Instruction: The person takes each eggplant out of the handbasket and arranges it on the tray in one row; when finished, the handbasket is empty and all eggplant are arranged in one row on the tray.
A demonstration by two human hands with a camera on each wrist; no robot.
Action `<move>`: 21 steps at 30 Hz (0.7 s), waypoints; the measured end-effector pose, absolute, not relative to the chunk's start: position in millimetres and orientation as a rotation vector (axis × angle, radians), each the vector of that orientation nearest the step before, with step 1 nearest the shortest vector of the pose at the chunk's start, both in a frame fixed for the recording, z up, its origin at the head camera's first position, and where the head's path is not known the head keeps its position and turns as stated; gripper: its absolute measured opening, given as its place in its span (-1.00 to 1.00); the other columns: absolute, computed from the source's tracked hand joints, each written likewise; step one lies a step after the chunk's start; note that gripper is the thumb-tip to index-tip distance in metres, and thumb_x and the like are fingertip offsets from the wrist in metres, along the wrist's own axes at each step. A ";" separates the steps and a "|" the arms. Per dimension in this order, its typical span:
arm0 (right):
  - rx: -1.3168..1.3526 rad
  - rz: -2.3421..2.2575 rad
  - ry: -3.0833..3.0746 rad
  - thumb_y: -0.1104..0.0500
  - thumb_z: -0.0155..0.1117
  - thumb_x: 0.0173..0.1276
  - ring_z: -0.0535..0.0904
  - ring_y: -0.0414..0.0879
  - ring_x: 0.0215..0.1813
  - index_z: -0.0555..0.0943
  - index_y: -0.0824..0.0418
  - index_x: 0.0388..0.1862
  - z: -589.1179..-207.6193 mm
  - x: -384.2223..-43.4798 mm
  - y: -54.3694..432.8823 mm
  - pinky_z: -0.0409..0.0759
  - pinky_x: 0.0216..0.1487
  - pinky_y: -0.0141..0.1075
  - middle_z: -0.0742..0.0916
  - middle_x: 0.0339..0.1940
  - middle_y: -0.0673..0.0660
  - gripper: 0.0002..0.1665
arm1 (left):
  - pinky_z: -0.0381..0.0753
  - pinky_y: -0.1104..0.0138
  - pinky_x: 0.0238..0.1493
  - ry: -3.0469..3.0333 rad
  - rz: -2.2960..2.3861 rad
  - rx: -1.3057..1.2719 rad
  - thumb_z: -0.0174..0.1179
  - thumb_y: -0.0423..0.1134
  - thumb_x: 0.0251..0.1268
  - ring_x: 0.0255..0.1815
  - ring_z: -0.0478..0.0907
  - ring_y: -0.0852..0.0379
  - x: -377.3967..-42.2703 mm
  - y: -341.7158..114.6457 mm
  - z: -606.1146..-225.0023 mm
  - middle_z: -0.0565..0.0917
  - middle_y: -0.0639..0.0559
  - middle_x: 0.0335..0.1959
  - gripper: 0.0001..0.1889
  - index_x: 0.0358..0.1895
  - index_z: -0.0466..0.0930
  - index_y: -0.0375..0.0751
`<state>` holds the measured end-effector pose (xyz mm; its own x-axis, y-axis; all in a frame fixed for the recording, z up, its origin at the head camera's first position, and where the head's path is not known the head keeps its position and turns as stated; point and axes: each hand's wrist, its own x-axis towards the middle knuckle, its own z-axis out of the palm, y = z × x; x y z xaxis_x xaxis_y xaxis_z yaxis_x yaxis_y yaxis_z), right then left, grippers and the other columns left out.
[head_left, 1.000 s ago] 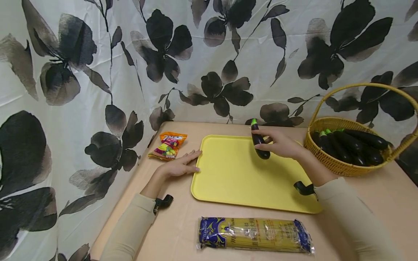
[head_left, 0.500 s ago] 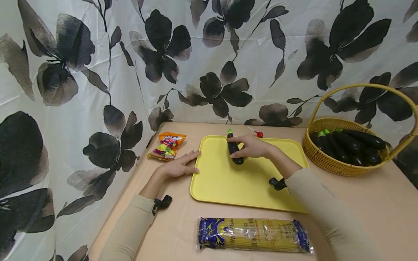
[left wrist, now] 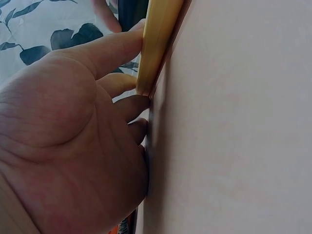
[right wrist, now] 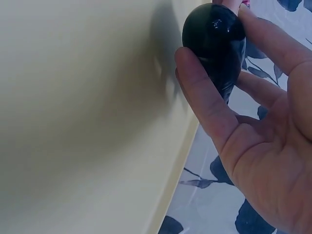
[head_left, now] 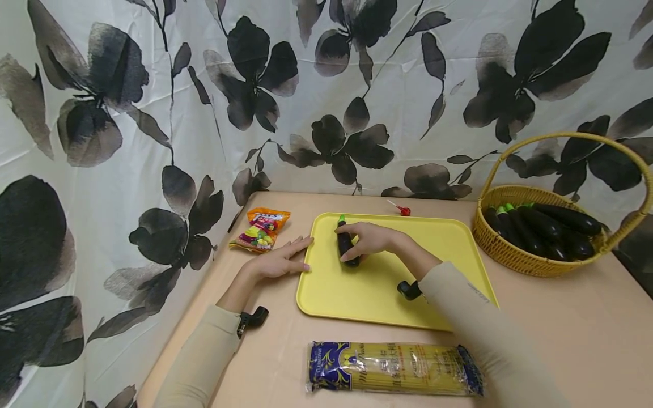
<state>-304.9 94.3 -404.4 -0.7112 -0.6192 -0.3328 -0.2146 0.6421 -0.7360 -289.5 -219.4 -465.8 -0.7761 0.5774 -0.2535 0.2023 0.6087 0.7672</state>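
In the head view, my right hand [head_left: 371,238] pinches a dark purple eggplant [head_left: 344,245] with a green stem end, close over the left part of the yellow tray [head_left: 398,294]. The right wrist view shows the eggplant's rounded end [right wrist: 213,30] between thumb and fingers, its shadow falling on the tray. My left hand [head_left: 278,259] lies with fingers extended at the tray's left edge. From the left wrist, thumb and fingertips [left wrist: 139,34] touch the tray's rim [left wrist: 158,39].
A wicker basket [head_left: 515,258] with several eggplants stands at the right. An orange snack bag [head_left: 261,228] lies left of the tray, and a spaghetti pack [head_left: 395,368] in front. Behind the tray is a red lollipop [head_left: 405,211]; a floral cloth [head_left: 285,73] hangs at the back.
My right hand has carried the eggplant leftward and lower over the tray. The lollipop behind the tray has come into sight. My left hand keeps its place at the edge.
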 end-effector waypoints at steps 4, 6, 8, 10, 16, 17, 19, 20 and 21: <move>-0.639 -0.911 2.266 -0.02 0.56 0.31 0.51 0.10 0.30 0.25 0.12 0.67 -405.1 -302.3 88.5 0.80 -0.05 -0.21 0.43 0.48 0.32 0.05 | -0.42 -0.17 0.70 2.354 1.027 0.621 0.28 0.16 0.43 0.76 -0.43 -0.13 -289.0 -220.3 -466.7 -0.16 0.05 0.76 -0.10 0.71 -0.01 0.24; -0.648 -0.896 2.258 -0.03 0.55 0.32 0.53 0.09 0.28 0.25 0.12 0.67 -405.3 -300.9 86.2 0.80 -0.05 -0.20 0.44 0.46 0.33 0.04 | -0.42 -0.18 0.69 2.353 1.025 0.623 0.28 0.17 0.43 0.76 -0.44 -0.14 -288.7 -220.5 -466.7 -0.17 0.05 0.76 -0.10 0.71 -0.01 0.25; -0.657 -0.878 2.256 -0.04 0.54 0.33 0.56 0.07 0.24 0.26 0.13 0.66 -405.9 -300.2 84.4 0.80 -0.06 -0.20 0.46 0.45 0.34 0.03 | -0.42 -0.18 0.69 2.353 1.024 0.623 0.28 0.17 0.43 0.76 -0.44 -0.14 -288.3 -220.7 -466.2 -0.17 0.04 0.76 -0.10 0.71 0.00 0.25; -0.659 -0.853 2.266 -0.06 0.54 0.33 0.60 0.05 0.20 0.27 0.12 0.66 -406.4 -299.2 83.0 0.79 -0.06 -0.22 0.47 0.43 0.34 0.02 | -0.43 -0.19 0.69 2.353 1.028 0.624 0.29 0.16 0.43 0.76 -0.43 -0.15 -287.9 -220.8 -465.5 -0.17 0.04 0.76 -0.10 0.71 0.00 0.25; -0.664 -0.789 2.312 -0.12 0.51 0.35 0.59 0.01 0.24 0.27 0.11 0.66 -408.0 -297.0 78.8 0.77 -0.04 -0.28 0.43 0.55 0.29 0.01 | -0.44 -0.20 0.69 2.346 1.025 0.620 0.29 0.16 0.43 0.75 -0.45 -0.17 -286.6 -221.9 -463.6 -0.18 0.05 0.76 -0.10 0.71 -0.01 0.25; -0.665 -0.788 2.317 -0.13 0.50 0.36 0.59 0.01 0.26 0.27 0.11 0.66 -408.1 -296.4 78.0 0.76 -0.04 -0.28 0.41 0.56 0.28 0.01 | -0.44 -0.20 0.68 2.343 1.027 0.620 0.29 0.16 0.43 0.75 -0.46 -0.17 -286.5 -222.1 -463.3 -0.18 0.05 0.76 -0.10 0.71 -0.01 0.25; -0.677 -0.777 2.334 -0.15 0.49 0.36 0.58 0.03 0.29 0.27 0.10 0.66 -407.9 -295.3 76.4 0.74 0.00 -0.28 0.42 0.57 0.27 0.01 | -0.44 -0.21 0.68 2.343 1.029 0.625 0.29 0.15 0.43 0.75 -0.46 -0.19 -286.4 -222.3 -463.1 -0.18 0.04 0.77 -0.10 0.71 -0.01 0.25; -0.682 -0.770 2.345 -0.16 0.49 0.36 0.55 0.03 0.31 0.28 0.09 0.66 -407.9 -294.8 75.7 0.72 0.03 -0.27 0.42 0.57 0.26 0.01 | -0.45 -0.22 0.68 2.342 1.030 0.628 0.29 0.15 0.43 0.75 -0.47 -0.20 -286.4 -222.4 -463.1 -0.18 0.04 0.77 -0.10 0.71 -0.01 0.25; -0.688 -0.762 2.355 -0.18 0.48 0.36 0.53 0.03 0.33 0.28 0.09 0.66 -407.8 -294.4 75.1 0.70 0.08 -0.26 0.42 0.58 0.26 0.01 | -0.45 -0.23 0.67 2.342 1.029 0.629 0.29 0.15 0.43 0.75 -0.47 -0.20 -286.4 -222.6 -463.1 -0.18 0.04 0.77 -0.10 0.71 -0.01 0.25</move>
